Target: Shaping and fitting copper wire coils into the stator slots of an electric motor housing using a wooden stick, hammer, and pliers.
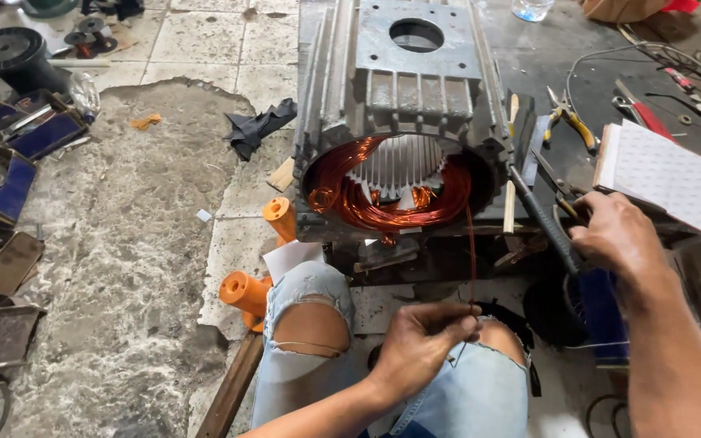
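A grey finned motor housing (pixel 415 89) lies on its side before me, with coils of copper winding wire (pixel 367 203) hanging inside its round opening. A thin strand of that wire (pixel 471 259) runs down to my left hand (pixel 423 345), which pinches it above my knee. My right hand (pixel 610 231) grips the black handle of a tool (pixel 547 223) that rests by the housing's right edge. My knees in torn light jeans (pixel 306 324) fill the lower centre.
Yellow-handled pliers (pixel 571 120), a red-handled tool (pixel 649 113) and an open squared notebook (pixel 667 174) lie to the right. Orange plastic spools (pixel 247 290) sit beside my left knee. A black rag (pixel 257 126), wire reels and blue trays are scattered on the left floor.
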